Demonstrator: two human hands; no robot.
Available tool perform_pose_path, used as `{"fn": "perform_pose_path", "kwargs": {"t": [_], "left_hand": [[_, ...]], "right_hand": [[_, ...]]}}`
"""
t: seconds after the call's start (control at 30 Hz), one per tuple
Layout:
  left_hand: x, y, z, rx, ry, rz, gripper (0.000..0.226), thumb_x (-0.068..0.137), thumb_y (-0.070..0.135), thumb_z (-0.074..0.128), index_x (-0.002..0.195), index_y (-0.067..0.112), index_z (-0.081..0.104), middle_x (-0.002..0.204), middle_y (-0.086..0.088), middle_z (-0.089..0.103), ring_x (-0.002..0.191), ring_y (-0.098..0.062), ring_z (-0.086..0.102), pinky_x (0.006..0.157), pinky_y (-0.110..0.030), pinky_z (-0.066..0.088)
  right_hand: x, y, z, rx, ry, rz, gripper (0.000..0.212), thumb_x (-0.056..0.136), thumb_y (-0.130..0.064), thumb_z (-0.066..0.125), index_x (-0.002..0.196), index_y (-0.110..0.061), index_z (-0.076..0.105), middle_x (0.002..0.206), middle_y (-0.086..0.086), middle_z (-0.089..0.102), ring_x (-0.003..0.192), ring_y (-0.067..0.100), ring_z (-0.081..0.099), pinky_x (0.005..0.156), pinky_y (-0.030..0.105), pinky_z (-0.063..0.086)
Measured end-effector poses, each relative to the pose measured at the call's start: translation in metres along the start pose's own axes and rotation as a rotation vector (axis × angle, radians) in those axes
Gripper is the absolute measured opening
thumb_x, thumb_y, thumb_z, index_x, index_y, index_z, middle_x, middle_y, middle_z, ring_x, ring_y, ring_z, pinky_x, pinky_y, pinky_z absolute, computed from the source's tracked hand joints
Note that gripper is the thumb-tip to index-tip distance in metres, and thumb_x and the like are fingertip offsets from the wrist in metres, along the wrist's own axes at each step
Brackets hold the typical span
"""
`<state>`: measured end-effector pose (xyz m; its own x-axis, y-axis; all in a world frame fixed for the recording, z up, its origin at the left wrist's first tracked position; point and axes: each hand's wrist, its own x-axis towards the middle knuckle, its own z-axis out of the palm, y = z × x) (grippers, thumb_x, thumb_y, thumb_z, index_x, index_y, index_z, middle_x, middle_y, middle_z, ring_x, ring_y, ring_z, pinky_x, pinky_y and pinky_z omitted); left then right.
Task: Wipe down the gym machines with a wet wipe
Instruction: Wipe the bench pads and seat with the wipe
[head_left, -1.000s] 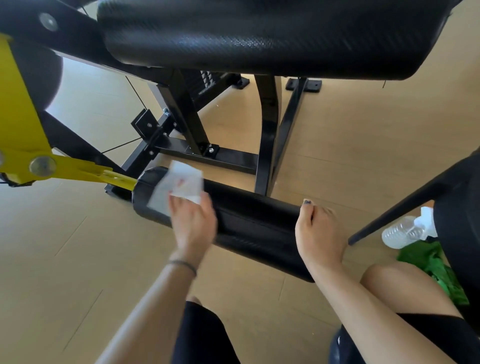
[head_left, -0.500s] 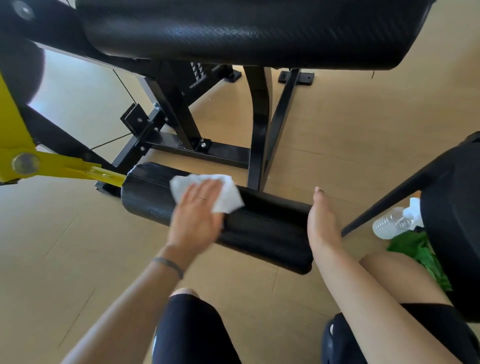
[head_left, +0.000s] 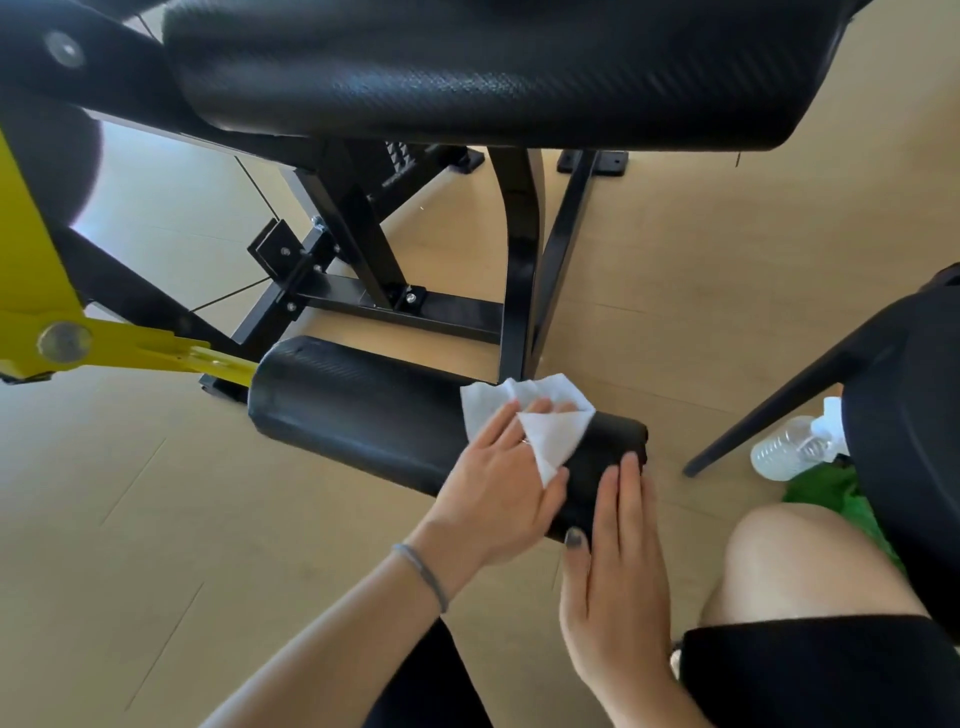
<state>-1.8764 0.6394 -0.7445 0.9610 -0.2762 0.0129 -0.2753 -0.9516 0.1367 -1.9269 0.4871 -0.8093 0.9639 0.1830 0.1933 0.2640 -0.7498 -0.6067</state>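
Tan floorboards lie under the gym machine. Our left hand (head_left: 501, 488) presses the wet wipe (head_left: 530, 423) flat-fingered onto the black roller pad (head_left: 363, 410) near its right end, while our right hand (head_left: 615, 561), fingers straight, steadies that end, likely against rolling.

Left hand (head_left: 498, 488) — fingers extended, palm down, thin band at the wrist. Right hand (head_left: 615, 561) — fingers straight and together, flat, just beside the left.
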Motion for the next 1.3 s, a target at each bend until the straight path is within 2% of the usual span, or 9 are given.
{"fn": "perform_pose_path", "kwargs": {"t": [0.17, 0.33, 0.57, 0.7, 0.8, 0.93, 1.13, 1.23, 1.3], "left_hand": [[-0.025, -0.068, -0.006, -0.090, 0.106, -0.301, 0.059, 0.093, 0.030, 0.038, 0.150, 0.014, 0.040, 0.155, -0.003, 0.043, 0.145, -0.020, 0.032, 0.124, -0.035, 0.021], [-0.039, -0.116, -0.011, 0.027, 0.107, -0.630, 0.070, 0.099, 0.043, 0.018, 0.137, -0.004, 0.054, 0.143, -0.024, 0.051, 0.140, -0.033, 0.036, 0.123, -0.034, 0.018], [-0.011, 0.016, 0.013, 0.011, 0.050, 0.076, 0.061, 0.102, 0.034, 0.035, 0.160, 0.021, 0.021, 0.162, 0.001, 0.032, 0.152, -0.017, 0.019, 0.126, -0.038, 0.011], [-0.042, -0.094, 0.001, -0.088, 0.119, -0.330, 0.075, 0.083, 0.032, 0.041, 0.157, 0.024, 0.028, 0.158, 0.003, 0.036, 0.145, -0.016, 0.029, 0.118, -0.039, 0.035], [-0.074, -0.180, -0.018, -0.048, 0.183, -0.784, 0.067, 0.093, 0.036, 0.025, 0.152, 0.006, 0.037, 0.156, -0.016, 0.039, 0.147, -0.030, 0.030, 0.123, -0.045, 0.024], [-0.051, -0.139, -0.004, 0.097, 0.255, -0.728, 0.034, 0.089, 0.009, 0.037, 0.102, -0.006, 0.064, 0.087, -0.043, 0.060, 0.098, -0.058, 0.058, 0.096, -0.069, 0.045], [-0.034, -0.020, 0.017, -0.059, 0.167, -0.143, 0.052, 0.099, 0.024, 0.038, 0.149, 0.010, 0.044, 0.161, 0.004, 0.035, 0.153, -0.017, 0.020, 0.125, -0.048, 0.014], [-0.039, -0.097, 0.006, -0.109, 0.243, -0.351, 0.064, 0.083, 0.020, 0.037, 0.146, 0.016, 0.049, 0.155, 0.001, 0.043, 0.145, -0.022, 0.035, 0.120, -0.044, 0.029], [-0.045, -0.152, -0.003, -0.100, 0.304, -0.643, 0.064, 0.089, 0.021, 0.033, 0.152, 0.009, 0.040, 0.159, -0.008, 0.038, 0.148, -0.027, 0.029, 0.125, -0.041, 0.018]], "right_hand": [[-0.011, -0.002, -0.020, 0.083, 0.105, -0.015, 0.055, 0.099, -0.028, 0.037, 0.147, -0.001, 0.048, 0.159, 0.011, 0.040, 0.145, 0.030, 0.040, 0.111, 0.055, 0.038], [0.061, -0.021, -0.026, 0.136, 0.054, 0.316, 0.072, 0.102, -0.049, 0.018, 0.161, -0.008, 0.022, 0.165, 0.013, 0.028, 0.152, 0.028, 0.027, 0.123, 0.047, 0.028], [0.070, -0.018, -0.011, 0.374, 0.021, 0.452, 0.063, 0.106, -0.042, 0.018, 0.163, -0.014, 0.013, 0.171, 0.001, 0.013, 0.156, 0.010, 0.009, 0.118, 0.019, 0.007], [0.070, -0.015, -0.013, 0.413, -0.010, 0.448, 0.058, 0.111, -0.038, 0.023, 0.164, -0.019, 0.009, 0.171, -0.003, 0.011, 0.156, 0.008, 0.008, 0.123, 0.026, 0.008], [0.067, -0.016, -0.013, 0.381, -0.014, 0.414, 0.065, 0.106, -0.048, 0.019, 0.164, -0.019, 0.008, 0.171, -0.002, 0.011, 0.156, 0.011, 0.009, 0.126, 0.032, 0.012], [0.069, -0.017, -0.011, 0.380, 0.013, 0.413, 0.073, 0.100, -0.052, 0.015, 0.164, -0.018, 0.011, 0.170, -0.001, 0.014, 0.156, 0.012, 0.010, 0.126, 0.034, 0.014], [0.070, -0.019, -0.007, 0.401, 0.085, 0.422, 0.068, 0.101, -0.045, 0.020, 0.162, -0.016, 0.019, 0.168, 0.003, 0.023, 0.154, 0.015, 0.018, 0.126, 0.041, 0.022], [0.072, -0.018, -0.008, 0.401, 0.072, 0.417, 0.064, 0.105, -0.043, 0.023, 0.162, -0.016, 0.020, 0.168, 0.003, 0.023, 0.154, 0.016, 0.019, 0.126, 0.042, 0.023], [0.071, -0.017, -0.008, 0.389, 0.065, 0.414, 0.064, 0.104, -0.043, 0.022, 0.163, -0.016, 0.019, 0.168, 0.002, 0.023, 0.155, 0.015, 0.018, 0.125, 0.038, 0.021]]}}
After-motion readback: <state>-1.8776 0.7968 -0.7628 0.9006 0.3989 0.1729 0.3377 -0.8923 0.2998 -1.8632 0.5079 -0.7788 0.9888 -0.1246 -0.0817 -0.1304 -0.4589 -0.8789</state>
